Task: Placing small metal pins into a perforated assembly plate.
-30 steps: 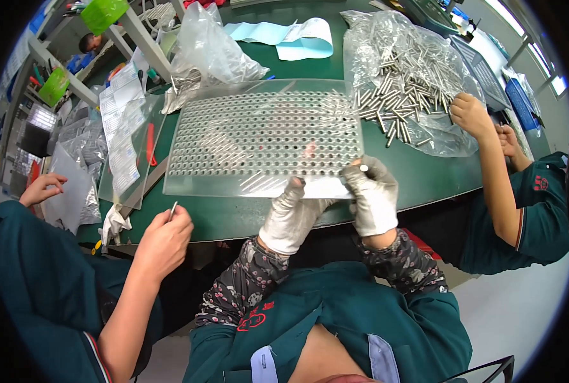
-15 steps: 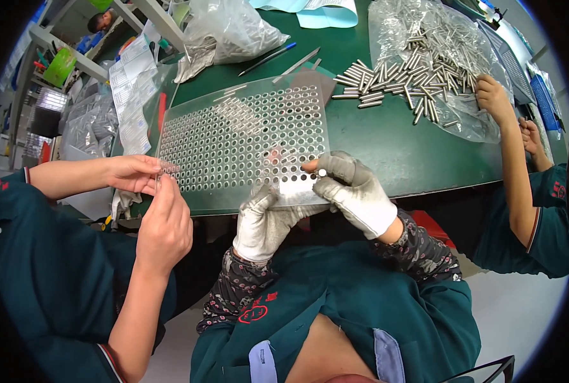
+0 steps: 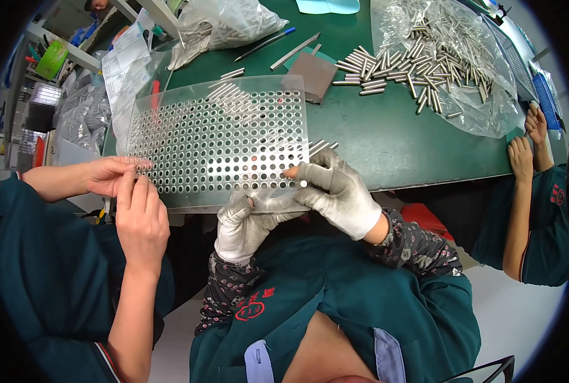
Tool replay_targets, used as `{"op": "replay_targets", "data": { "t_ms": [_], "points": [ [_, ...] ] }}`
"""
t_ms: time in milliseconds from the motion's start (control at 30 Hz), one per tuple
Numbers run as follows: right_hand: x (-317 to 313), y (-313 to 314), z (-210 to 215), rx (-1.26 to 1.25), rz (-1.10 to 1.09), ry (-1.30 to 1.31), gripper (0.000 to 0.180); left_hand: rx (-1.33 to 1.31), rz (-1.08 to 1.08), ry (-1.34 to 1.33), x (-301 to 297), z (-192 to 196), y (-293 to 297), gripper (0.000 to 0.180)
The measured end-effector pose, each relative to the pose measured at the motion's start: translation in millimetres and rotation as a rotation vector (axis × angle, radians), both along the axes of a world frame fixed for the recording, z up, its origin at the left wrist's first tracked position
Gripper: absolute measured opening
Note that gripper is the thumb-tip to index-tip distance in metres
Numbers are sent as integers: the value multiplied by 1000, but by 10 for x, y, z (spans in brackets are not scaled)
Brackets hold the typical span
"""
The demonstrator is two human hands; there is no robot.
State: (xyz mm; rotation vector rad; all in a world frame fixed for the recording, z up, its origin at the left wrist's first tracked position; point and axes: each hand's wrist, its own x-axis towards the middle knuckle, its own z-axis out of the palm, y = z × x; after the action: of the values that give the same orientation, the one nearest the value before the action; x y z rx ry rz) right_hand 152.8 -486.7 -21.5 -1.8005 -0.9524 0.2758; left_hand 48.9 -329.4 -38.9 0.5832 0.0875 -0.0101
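Observation:
A clear plastic plate with rows of round holes [image 3: 188, 137] is held up tilted over the table's near edge. My left hand [image 3: 238, 223], in a worn white glove, grips its near edge by the right corner. My gloved right hand [image 3: 338, 191] is at that same corner, pinching a short metal pin [image 3: 303, 184] whose round end shows bright between the fingers. A bare fingertip pokes out of the right glove by the holes. At the left, a co-worker's two hands [image 3: 145, 214] hold the plate's other end. A few more pins [image 3: 322, 147] lie on the table just beyond my right hand.
Many metal pins [image 3: 425, 70] spill from a clear bag [image 3: 488, 118] on the green table [image 3: 386, 153]. A brown square piece [image 3: 313, 73], a metal strip [image 3: 295, 51], a blue pen [image 3: 265, 43] and a stuffed plastic bag [image 3: 233, 25] lie farther back. Another co-worker's hands [image 3: 520, 156] are at the right.
The plate has shifted left, along with both my hands and the left co-worker's hands. The right co-worker's hand has drawn back from the pin pile. Pins beyond my right hand now show uncovered.

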Motion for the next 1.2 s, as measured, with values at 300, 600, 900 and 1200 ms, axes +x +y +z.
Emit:
{"op": "replay_targets", "data": {
  "t_ms": [300, 600, 900, 1200],
  "points": [
    [510, -150, 4, -270, -165, -487, 17, -71, 104, 35, -1, -99, 80, 58],
    [547, -295, 215, -403, -161, -66, 11, -85, 56, -46, 53, -19, 69, 67],
    [392, 90, 398, 36, 93, -306, 8, -83, 45, -67, 9, -4, 87, 60],
    [353, 248, 527, -187, 289, -623, 12, -122, 1, -52, 9, 51, 74, 78]
  ]
}}
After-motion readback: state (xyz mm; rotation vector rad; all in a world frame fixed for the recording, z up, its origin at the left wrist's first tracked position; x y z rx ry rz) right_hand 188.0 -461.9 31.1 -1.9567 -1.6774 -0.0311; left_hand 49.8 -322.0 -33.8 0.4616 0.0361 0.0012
